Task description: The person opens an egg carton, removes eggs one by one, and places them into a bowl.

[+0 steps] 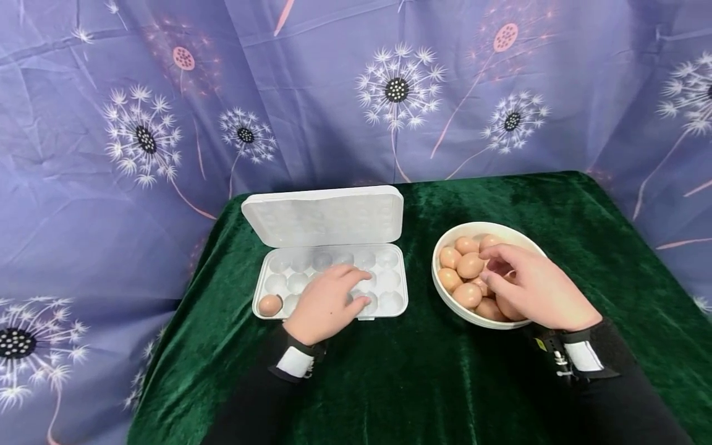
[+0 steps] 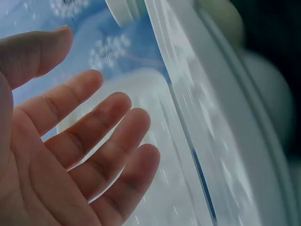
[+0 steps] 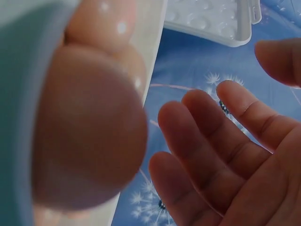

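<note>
A white plastic egg box [image 1: 390,277] lies at centre left, its lid [image 1: 334,219] raised at the back. One brown egg [image 1: 270,305] sits in its front left cup. My left hand [image 1: 325,303] hovers over the cups with nothing in it; the left wrist view shows its fingers [image 2: 134,125] loosely bent. To the right, a round cream bowl [image 1: 436,272] holds several brown eggs [image 1: 470,266]. Above the bowl's right side is my right hand [image 1: 542,287], thumb and fingers apart. In the right wrist view a large, near egg [image 3: 89,127] stands apart from the relaxed fingers [image 3: 181,125].
Dark green velvet cloth [image 1: 400,383] covers the table beneath the box and bowl. A purple backdrop [image 1: 334,111] with dandelion prints hangs behind. Between the box and the bowl lies a strip of green cloth.
</note>
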Demonstrator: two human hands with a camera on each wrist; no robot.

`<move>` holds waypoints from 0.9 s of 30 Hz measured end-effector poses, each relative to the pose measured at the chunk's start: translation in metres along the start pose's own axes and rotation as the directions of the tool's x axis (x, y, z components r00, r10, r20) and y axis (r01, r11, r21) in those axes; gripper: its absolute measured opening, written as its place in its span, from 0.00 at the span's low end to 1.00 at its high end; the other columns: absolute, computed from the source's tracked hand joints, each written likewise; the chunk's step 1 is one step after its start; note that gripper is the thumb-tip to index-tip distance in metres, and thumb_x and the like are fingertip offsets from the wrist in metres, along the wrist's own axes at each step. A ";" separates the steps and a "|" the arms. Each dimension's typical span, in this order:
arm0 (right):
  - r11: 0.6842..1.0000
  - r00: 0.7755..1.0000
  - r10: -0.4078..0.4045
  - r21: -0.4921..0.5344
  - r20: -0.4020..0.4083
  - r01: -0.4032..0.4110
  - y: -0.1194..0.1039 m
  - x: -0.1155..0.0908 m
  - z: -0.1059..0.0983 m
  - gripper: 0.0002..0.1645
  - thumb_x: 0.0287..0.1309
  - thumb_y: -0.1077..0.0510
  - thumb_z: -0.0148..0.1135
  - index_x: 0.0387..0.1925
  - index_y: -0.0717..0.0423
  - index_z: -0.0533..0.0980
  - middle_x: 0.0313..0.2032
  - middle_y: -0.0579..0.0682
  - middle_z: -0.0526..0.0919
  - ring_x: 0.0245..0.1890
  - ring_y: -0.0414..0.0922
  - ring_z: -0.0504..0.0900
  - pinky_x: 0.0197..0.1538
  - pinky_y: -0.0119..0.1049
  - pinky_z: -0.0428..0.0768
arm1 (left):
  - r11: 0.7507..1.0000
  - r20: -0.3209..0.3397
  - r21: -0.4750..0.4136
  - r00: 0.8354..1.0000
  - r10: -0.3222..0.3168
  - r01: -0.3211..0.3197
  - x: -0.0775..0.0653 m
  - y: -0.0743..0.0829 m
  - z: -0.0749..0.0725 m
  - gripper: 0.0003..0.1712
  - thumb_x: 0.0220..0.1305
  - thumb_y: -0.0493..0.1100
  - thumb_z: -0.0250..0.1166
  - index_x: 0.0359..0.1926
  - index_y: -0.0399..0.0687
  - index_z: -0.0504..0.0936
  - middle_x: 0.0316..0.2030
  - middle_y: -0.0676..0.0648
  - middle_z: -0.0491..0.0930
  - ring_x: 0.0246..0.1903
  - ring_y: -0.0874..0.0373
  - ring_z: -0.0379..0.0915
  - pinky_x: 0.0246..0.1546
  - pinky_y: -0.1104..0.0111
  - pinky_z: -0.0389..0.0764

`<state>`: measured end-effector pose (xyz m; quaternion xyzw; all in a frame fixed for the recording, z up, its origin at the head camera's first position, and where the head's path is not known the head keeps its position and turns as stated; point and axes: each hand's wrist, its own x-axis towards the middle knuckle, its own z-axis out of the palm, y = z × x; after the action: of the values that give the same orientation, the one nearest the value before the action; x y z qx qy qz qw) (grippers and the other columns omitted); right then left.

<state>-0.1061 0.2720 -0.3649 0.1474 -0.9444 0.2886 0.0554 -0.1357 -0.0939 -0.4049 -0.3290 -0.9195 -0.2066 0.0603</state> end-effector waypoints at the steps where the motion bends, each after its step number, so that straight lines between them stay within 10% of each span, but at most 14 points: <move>1: 1.000 1.000 0.015 -0.017 -0.001 -0.015 0.002 -0.002 -0.001 0.07 0.67 0.56 0.61 0.40 0.36 0.79 0.36 0.36 0.82 0.36 0.38 0.78 0.40 0.39 0.75 | 1.000 0.004 -0.002 1.000 0.023 -0.023 0.004 0.005 0.002 0.22 0.67 0.50 0.68 0.60 0.53 0.82 0.55 0.53 0.80 0.54 0.56 0.76 0.50 0.59 0.79; 10: 0.981 0.994 0.099 -0.170 0.054 -0.089 0.019 -0.026 -0.014 0.09 0.66 0.48 0.64 0.45 0.42 0.79 0.39 0.41 0.83 0.39 0.42 0.81 0.39 0.45 0.77 | 0.989 0.018 -0.028 0.989 0.147 -0.147 0.029 0.042 0.019 0.23 0.67 0.51 0.67 0.61 0.55 0.81 0.56 0.54 0.79 0.54 0.58 0.75 0.47 0.63 0.79; 19: 0.945 0.997 0.061 -0.325 0.055 -0.040 0.021 -0.032 0.010 0.09 0.57 0.50 0.68 0.39 0.42 0.78 0.25 0.40 0.69 0.22 0.41 0.68 0.29 0.39 0.67 | 0.986 0.025 -0.078 0.988 0.150 -0.148 0.038 0.057 0.026 0.22 0.67 0.52 0.67 0.60 0.55 0.81 0.56 0.53 0.78 0.54 0.59 0.75 0.46 0.64 0.80; 27: 0.956 0.995 0.094 -0.282 0.019 -0.085 0.021 -0.035 0.017 0.10 0.58 0.51 0.67 0.42 0.42 0.78 0.31 0.41 0.74 0.28 0.42 0.71 0.32 0.41 0.70 | 0.987 0.039 -0.082 0.990 0.139 -0.136 0.039 0.059 0.030 0.22 0.66 0.52 0.68 0.60 0.56 0.81 0.56 0.54 0.78 0.54 0.59 0.75 0.45 0.64 0.80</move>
<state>-0.0801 0.2871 -0.3968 0.0998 -0.9822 0.1517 0.0475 -0.1279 -0.0176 -0.4022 -0.3982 -0.8868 -0.2309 0.0409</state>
